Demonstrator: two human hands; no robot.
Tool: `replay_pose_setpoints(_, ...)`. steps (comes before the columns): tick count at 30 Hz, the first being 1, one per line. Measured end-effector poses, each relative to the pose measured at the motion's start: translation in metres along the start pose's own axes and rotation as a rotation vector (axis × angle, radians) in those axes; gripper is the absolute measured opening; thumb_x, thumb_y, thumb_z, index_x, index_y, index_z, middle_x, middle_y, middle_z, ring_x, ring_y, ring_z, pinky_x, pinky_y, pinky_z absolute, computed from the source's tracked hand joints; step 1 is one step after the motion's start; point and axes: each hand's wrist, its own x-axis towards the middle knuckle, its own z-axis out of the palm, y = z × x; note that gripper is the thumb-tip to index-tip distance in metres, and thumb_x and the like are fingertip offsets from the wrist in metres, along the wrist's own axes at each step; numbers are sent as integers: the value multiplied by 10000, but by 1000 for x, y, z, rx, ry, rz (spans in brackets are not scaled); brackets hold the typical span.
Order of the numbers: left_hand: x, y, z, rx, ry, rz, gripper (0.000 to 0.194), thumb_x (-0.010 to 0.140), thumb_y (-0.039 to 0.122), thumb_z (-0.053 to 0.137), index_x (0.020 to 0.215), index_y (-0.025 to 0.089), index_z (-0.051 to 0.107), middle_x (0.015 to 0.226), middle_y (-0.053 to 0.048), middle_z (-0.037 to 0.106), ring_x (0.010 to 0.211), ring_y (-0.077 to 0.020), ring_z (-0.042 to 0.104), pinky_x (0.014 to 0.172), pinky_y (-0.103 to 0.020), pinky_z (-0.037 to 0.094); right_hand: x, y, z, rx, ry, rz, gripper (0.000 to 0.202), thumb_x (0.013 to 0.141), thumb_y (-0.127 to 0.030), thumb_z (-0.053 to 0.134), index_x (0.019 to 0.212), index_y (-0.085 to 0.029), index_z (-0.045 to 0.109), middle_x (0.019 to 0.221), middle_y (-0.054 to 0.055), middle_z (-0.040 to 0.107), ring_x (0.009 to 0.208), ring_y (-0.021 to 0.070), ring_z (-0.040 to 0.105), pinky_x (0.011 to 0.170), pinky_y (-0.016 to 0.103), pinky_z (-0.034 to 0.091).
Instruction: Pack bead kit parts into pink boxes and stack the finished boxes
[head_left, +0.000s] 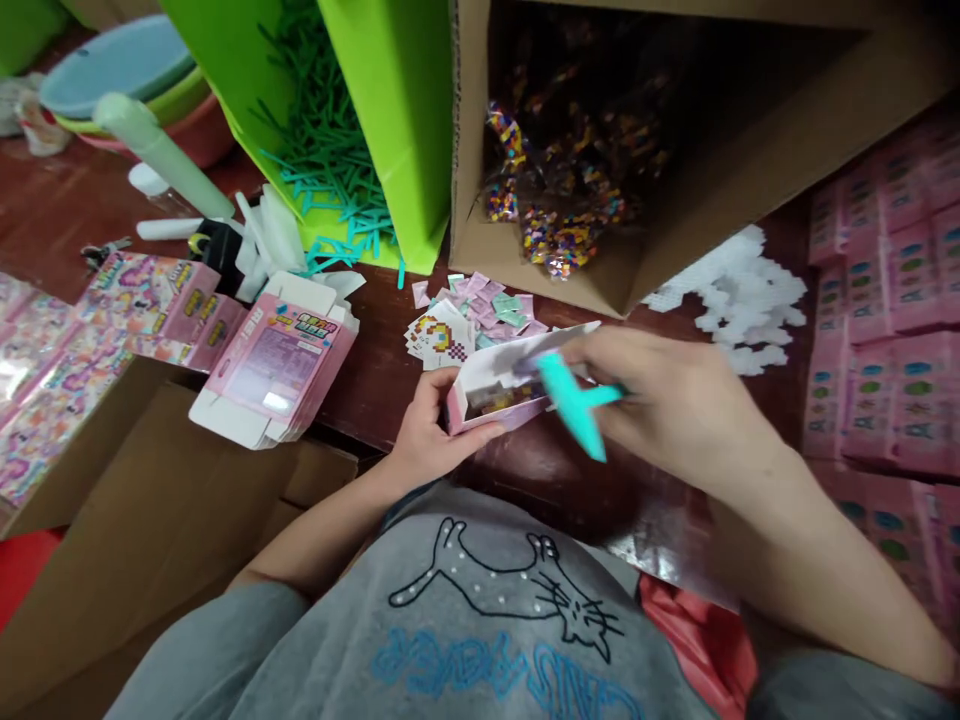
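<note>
A small pink and white box (499,410) lies with its open side toward me, and colored pieces show inside it. Around its left end are the fingers and thumb of my left hand (431,425). At the box's right end, my right hand (645,400) is closed and slightly blurred. A teal plastic tool (576,405) sticks out from its fingers, over the box's right end. What else the right fingers may touch is hidden. Just behind the box are printed cards (441,335) and small pink and green packets (499,305).
A green box (409,130) of teal sticks and a cardboard box (480,240) with bags of colored beads stand behind. White pieces (750,300) and stacked pink boxes (870,390) are right; flattened pink boxes (281,360) and a carton (112,510) are left.
</note>
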Motion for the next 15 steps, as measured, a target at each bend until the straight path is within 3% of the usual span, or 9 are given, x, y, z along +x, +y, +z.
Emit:
replay_pose_setpoints(1, 2, 1, 5, -18, -35, -16, 771, 801, 588, 1015, 1372, 258, 617, 1258, -83, 767, 1121, -268, 787, 974, -409, 663, 1, -4, -3, -35, -61, 17, 250, 1060, -549, 720, 1243, -382, 752, 1021, 47, 835, 752, 244, 755, 549, 414, 534)
replay_pose_setpoints(3, 7, 3, 11, -49, -83, -31, 798, 800, 589, 1016, 1400, 260, 605, 1308, -96, 762, 1168, -280, 781, 1000, -414, 658, 3, -1, -8, -63, -68, 67, 473, 1047, -725, 667, 1315, -338, 716, 1076, 85, 832, 738, 263, 739, 503, 420, 483)
replay_pose_setpoints(5, 10, 3, 14, -76, -124, -36, 812, 803, 592, 1013, 1415, 256, 598, 1340, -105, 757, 1203, -289, 776, 1027, -423, 654, 4, 5, -11, -33, -57, 92, 531, 1065, -785, 593, 1292, -322, 719, 1079, 97, 815, 732, 256, 720, 527, 424, 500)
replay_pose_setpoints(9, 12, 5, 23, -132, -187, -42, 819, 788, 596, 1021, 1402, 248, 606, 1315, -98, 771, 1171, -283, 784, 1019, -429, 664, 14, 4, -9, 80, -238, 43, 356, 1129, -628, 617, 1083, -321, 790, 1006, 51, 800, 848, 229, 753, 779, 425, 642)
replay_pose_setpoints(12, 13, 7, 29, -170, -214, -75, 763, 787, 593, 1021, 1336, 235, 631, 1194, -67, 796, 1047, -248, 796, 940, -398, 681, 21, -4, -7, 129, -332, -53, 273, 1152, -525, 627, 1105, -340, 823, 1092, 17, 831, 1098, 248, 791, 1034, 481, 670)
replay_pose_setpoints(13, 13, 7, 29, -191, -207, -92, 757, 781, 602, 1022, 1316, 232, 635, 1169, -63, 802, 1020, -241, 798, 917, -389, 685, 20, -4, -8, 128, -299, -81, 260, 1163, -498, 609, 1167, -358, 828, 1181, 7, 838, 1185, 255, 786, 1096, 513, 659)
replay_pose_setpoints(15, 15, 5, 28, -236, -174, -123, 790, 758, 628, 1029, 1307, 231, 623, 1155, -64, 812, 993, -238, 807, 882, -376, 692, 10, -2, -11, 69, -112, -85, 258, 1167, -445, 605, 1329, -407, 803, 1401, 3, 803, 1338, 275, 749, 1184, 574, 618)
